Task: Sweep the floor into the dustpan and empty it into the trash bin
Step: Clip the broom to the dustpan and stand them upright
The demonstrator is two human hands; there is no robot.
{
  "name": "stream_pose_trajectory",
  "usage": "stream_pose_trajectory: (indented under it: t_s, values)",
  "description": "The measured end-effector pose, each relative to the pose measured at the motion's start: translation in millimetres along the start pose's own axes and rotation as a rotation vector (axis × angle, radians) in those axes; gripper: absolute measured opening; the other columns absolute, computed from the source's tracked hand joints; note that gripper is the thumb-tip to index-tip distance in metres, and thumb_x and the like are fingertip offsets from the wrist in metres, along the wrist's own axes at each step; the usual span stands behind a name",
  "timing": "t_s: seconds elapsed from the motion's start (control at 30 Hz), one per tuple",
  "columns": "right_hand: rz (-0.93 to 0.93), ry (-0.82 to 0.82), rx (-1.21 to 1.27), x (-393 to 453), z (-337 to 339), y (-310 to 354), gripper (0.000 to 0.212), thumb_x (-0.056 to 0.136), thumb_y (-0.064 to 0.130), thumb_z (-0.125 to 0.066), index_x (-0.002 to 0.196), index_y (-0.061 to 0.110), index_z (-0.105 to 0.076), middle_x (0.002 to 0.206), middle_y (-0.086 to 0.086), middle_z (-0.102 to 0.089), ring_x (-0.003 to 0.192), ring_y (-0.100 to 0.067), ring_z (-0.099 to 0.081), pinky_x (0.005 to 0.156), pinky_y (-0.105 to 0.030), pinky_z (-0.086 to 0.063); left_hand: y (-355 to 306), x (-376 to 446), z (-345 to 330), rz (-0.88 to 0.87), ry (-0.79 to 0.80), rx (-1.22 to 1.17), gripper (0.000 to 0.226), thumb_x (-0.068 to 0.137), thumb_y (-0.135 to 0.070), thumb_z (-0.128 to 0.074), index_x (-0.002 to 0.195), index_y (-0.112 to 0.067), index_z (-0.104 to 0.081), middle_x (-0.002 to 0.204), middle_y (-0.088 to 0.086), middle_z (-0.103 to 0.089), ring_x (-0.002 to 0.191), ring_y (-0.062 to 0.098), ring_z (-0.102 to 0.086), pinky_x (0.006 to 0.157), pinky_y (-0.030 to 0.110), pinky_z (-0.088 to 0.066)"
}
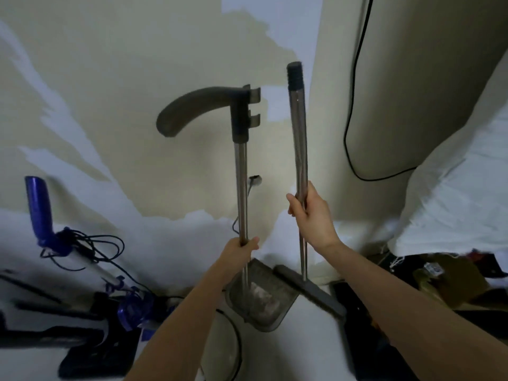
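My left hand [242, 250] grips the steel pole of a long-handled grey dustpan [261, 295], low on the shaft. The pan hangs below with pale dust and fluff in it. Its curved dark handle [192, 105] rises at centre. My right hand [310, 215] grips the metal broom handle [299, 127] at mid height. The dark broom head [310, 292] sits just right of the pan, touching its edge. No trash bin is in view.
A blue and white stick vacuum [82, 257] with a tangled black cord lies at the lower left. A white bed [461, 193] fills the right side, with cluttered items [445, 279] under it. A black cable [354, 105] hangs down the wall.
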State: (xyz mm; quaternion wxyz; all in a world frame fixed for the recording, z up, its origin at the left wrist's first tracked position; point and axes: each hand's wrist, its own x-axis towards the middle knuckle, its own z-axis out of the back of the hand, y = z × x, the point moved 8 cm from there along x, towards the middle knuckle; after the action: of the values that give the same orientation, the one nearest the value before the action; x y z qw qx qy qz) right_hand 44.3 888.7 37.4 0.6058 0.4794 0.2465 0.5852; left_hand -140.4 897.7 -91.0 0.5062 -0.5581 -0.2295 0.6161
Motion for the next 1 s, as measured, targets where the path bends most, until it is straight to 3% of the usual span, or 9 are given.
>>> stream_pose_trajectory:
  t_s: [0.13,0.3,0.47,0.57,0.67,0.77,0.83,0.9,1.0]
  values:
    - [-0.105,-0.008,0.279,15,7,31,0.008,0.094,0.016,-0.058,0.091,0.01,-0.053,0.071,-0.005,-0.047,0.066,-0.013,-0.048,0.067,-0.029,-0.047,-14,-7,2,0.0,-0.003,0.053,0.045,0.099,-0.037,-0.051,0.124,0.0,-0.059,0.125,0.008,-0.059,0.108,0.018,-0.052,0.091,0.026,-0.035]
    - [-0.229,0.19,0.531,21,-18,54,0.021,0.083,0.014,-0.072,0.103,0.014,-0.069,0.086,0.004,-0.068,0.08,-0.007,-0.06,0.074,-0.023,-0.046,-29,-15,-1,-0.023,0.03,0.212,0.048,0.101,-0.038,-0.047,0.133,-0.002,-0.05,0.128,0.008,-0.055,0.11,0.018,-0.051,0.091,0.025,-0.037]
    - [-0.302,0.229,0.662,23,-34,57,0.023,0.08,0.008,-0.073,0.102,0.002,-0.071,0.093,-0.024,-0.06,0.059,-0.012,-0.041,0.061,-0.023,-0.036,-34,-23,13,-0.033,0.043,0.358,0.032,0.102,-0.034,-0.046,0.11,-0.004,-0.057,0.095,0.005,-0.053,0.083,0.015,-0.05,0.086,0.031,-0.042]
    - [-0.289,0.292,0.611,22,-43,69,0.029,0.08,0.007,-0.072,0.107,-0.003,-0.07,0.106,-0.025,-0.067,0.051,-0.009,-0.037,0.055,-0.019,-0.035,-34,-30,22,-0.015,0.07,0.391,0.026,0.102,-0.031,-0.045,0.107,-0.007,-0.054,0.102,0.007,-0.052,0.092,0.018,-0.049,0.088,0.029,-0.04]
    - [-0.272,0.305,0.594,22,-52,80,0.025,0.079,0.005,-0.072,0.103,-0.001,-0.071,0.108,-0.024,-0.068,0.046,-0.006,-0.036,0.054,-0.019,-0.033,-37,-38,29,0.004,0.099,0.395,0.035,0.102,-0.025,-0.045,0.128,-0.003,-0.048,0.112,0.006,-0.049,0.101,0.018,-0.048,0.095,0.029,-0.038]
    - [-0.303,0.296,0.552,19,-59,74,0.016,0.078,0.004,-0.073,0.094,0.005,-0.073,0.085,-0.021,-0.069,0.048,-0.006,-0.039,0.053,-0.018,-0.035,-82,-48,50,-0.219,-0.007,0.001,0.051,0.091,-0.014,-0.056,0.139,-0.012,-0.04,0.127,0.002,-0.049,0.118,0.017,-0.049,0.093,0.027,-0.042]
    - [-0.316,0.315,0.536,12,-65,67,0.013,0.079,0.002,-0.072,0.091,0.007,-0.073,0.075,-0.008,-0.064,0.053,-0.007,-0.044,0.054,-0.017,-0.038,-124,-63,71,-0.445,-0.079,-0.352,0.056,0.083,-0.022,-0.063,0.136,-0.02,-0.045,0.134,0.001,-0.054,0.125,0.017,-0.051,0.1,0.031,-0.043]
    - [-0.324,0.323,0.509,7,-72,61,0.012,0.079,0.0,-0.072,0.088,0.008,-0.073,0.074,0.002,-0.063,0.052,-0.001,-0.051,0.06,-0.015,-0.039,-157,-74,76,-0.533,-0.065,-0.459,0.048,0.086,-0.038,-0.063,0.131,-0.025,-0.053,0.129,-0.002,-0.062,0.121,0.014,-0.057,0.101,0.035,-0.045]
    - [-0.353,0.312,0.464,-1,-81,53,0.017,0.08,0.0,-0.072,0.096,0.003,-0.072,0.051,0.016,-0.059,0.047,0.004,-0.053,0.061,-0.014,-0.039,-179,-80,74,-0.527,-0.129,-0.451,0.035,0.095,-0.043,-0.054,0.118,-0.018,-0.063,0.109,-0.004,-0.071,0.103,0.012,-0.066,0.093,0.034,-0.05]
